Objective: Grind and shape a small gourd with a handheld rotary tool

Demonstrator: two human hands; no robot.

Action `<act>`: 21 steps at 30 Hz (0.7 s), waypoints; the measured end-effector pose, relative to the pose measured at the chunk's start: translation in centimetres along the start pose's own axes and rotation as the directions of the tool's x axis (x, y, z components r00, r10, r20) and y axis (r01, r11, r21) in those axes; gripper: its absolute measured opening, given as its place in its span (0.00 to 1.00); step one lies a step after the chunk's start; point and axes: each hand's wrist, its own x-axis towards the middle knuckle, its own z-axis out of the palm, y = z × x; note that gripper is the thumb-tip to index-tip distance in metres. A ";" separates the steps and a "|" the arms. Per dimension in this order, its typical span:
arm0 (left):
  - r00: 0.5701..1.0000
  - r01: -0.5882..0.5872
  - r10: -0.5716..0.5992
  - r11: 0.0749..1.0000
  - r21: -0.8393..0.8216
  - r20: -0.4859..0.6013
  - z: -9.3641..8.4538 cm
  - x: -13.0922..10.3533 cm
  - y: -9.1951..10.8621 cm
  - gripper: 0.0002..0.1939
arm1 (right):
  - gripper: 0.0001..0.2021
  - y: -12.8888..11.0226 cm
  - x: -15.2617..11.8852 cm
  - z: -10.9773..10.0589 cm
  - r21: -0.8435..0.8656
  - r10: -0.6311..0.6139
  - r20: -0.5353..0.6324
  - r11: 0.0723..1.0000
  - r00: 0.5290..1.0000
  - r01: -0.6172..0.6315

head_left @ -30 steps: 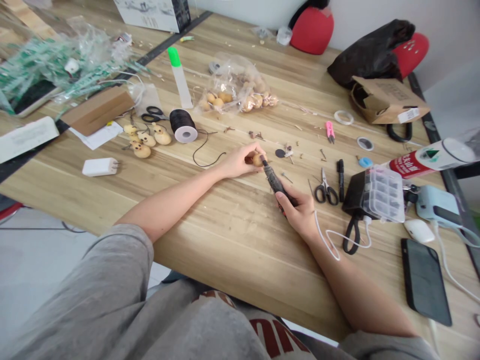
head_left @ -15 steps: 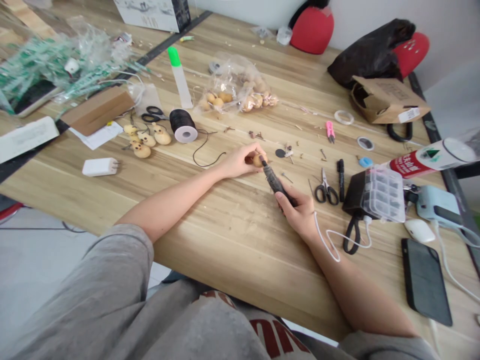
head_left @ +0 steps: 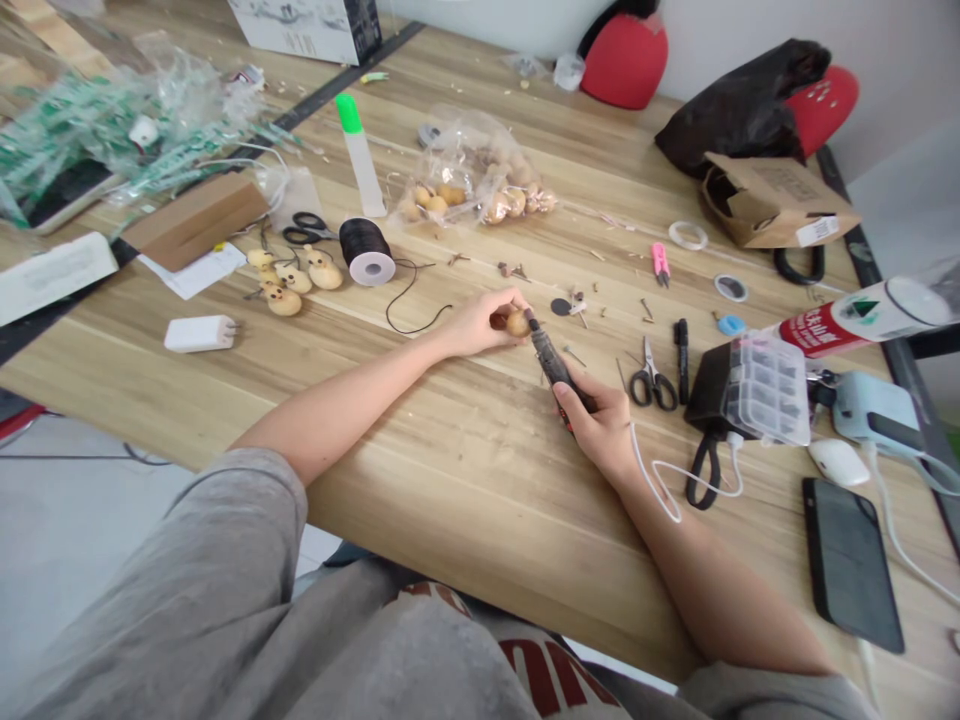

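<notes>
Between the fingers of my left hand (head_left: 487, 322) is a small tan gourd (head_left: 517, 323), held just above the middle of the table. My right hand (head_left: 600, 415) is wrapped round a dark rotary tool (head_left: 551, 360) with a white cable. The tool's tip points up and left at the gourd's right side; whether it touches cannot be made out. Beyond my hands lie a black disc (head_left: 560, 306) and small bits. A black thread spool (head_left: 366, 250) and several small gourds with faces (head_left: 285, 280) are to the left.
Clear bags of gourds (head_left: 480, 175) lie behind my hands. On the right are scissors (head_left: 653, 380), a black marker (head_left: 681, 360), a clear compartment box (head_left: 772, 385), a phone (head_left: 853, 560) and a red-and-white can (head_left: 840, 318). A white charger (head_left: 200, 334) sits at left.
The rotary tool in my right hand has shifted slightly right and down, its tip moving from the gourd's top to its right side. More of the gourd shows.
</notes>
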 end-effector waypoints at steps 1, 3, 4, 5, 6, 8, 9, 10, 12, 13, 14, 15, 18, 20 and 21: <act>1.000 -0.005 0.005 1.000 0.005 0.001 0.0 0.0 0.0 0.17 | 0.22 0.0 0.0 0.0 -0.006 -0.017 0.006 1.000 1.000 0.017; 1.000 -0.013 0.013 1.000 0.015 0.001 0.0 0.0 0.1 0.16 | 0.21 0.0 0.0 0.0 -0.017 -0.035 0.007 0.999 0.999 0.035; 1.000 -0.013 0.013 1.000 0.020 -0.002 0.0 0.0 0.1 0.16 | 0.21 0.0 0.0 0.0 -0.018 -0.030 0.003 0.999 1.000 0.030; 1.000 -0.011 0.011 1.000 0.024 -0.006 0.0 0.0 0.1 0.17 | 0.22 0.0 0.0 0.0 -0.017 -0.017 -0.005 1.000 1.000 0.017; 1.000 -0.010 0.010 1.000 0.028 -0.010 0.0 0.0 0.1 0.17 | 0.22 0.0 0.0 0.0 -0.014 0.000 -0.010 1.000 1.000 0.000; 1.000 -0.010 0.010 0.999 0.038 -0.011 0.0 0.0 0.1 0.18 | 0.23 0.0 0.0 0.0 -0.012 0.016 -0.011 1.000 1.000 -0.016; 1.000 -0.011 0.012 0.999 0.044 -0.009 0.0 0.0 0.1 0.17 | 0.23 0.0 0.0 0.0 -0.014 0.009 -0.007 1.000 1.000 -0.010; 1.000 -0.015 0.015 0.999 0.048 -0.006 0.0 0.0 0.1 0.16 | 0.22 0.0 0.0 0.0 -0.018 -0.003 -0.001 1.000 1.000 0.003; 1.000 -0.020 0.020 0.999 0.046 0.000 0.0 0.0 0.2 0.16 | 0.22 0.0 0.0 0.0 -0.027 -0.027 0.006 0.999 1.000 0.027; 1.000 -0.019 0.019 0.999 0.043 0.000 0.0 0.0 0.2 0.16 | 0.22 0.0 -0.1 0.0 -0.029 -0.028 0.004 0.999 1.000 0.028; 1.000 -0.014 0.014 0.999 0.041 -0.004 0.0 0.0 0.2 0.16 | 0.23 0.0 -0.1 0.0 -0.028 -0.020 -0.002 0.999 1.000 0.020; 1.000 -0.008 0.008 0.999 0.039 -0.006 0.0 0.0 0.2 0.17 | 0.23 0.0 -0.1 0.0 -0.023 -0.007 -0.010 1.000 1.000 0.007; 1.000 -0.002 0.002 0.999 0.034 -0.007 0.0 0.0 0.1 0.17 | 0.23 0.1 -0.1 0.0 -0.018 -0.001 -0.010 1.000 1.000 0.001; 1.000 -0.011 0.011 0.999 0.036 -0.004 0.0 0.0 0.1 0.16 | 0.22 0.1 -0.1 0.0 -0.031 -0.030 0.003 0.999 1.000 0.030; 1.000 -0.013 0.014 0.999 0.037 -0.005 0.0 0.0 0.0 0.16 | 0.22 0.1 -0.1 0.0 -0.038 -0.040 0.007 0.998 0.999 0.040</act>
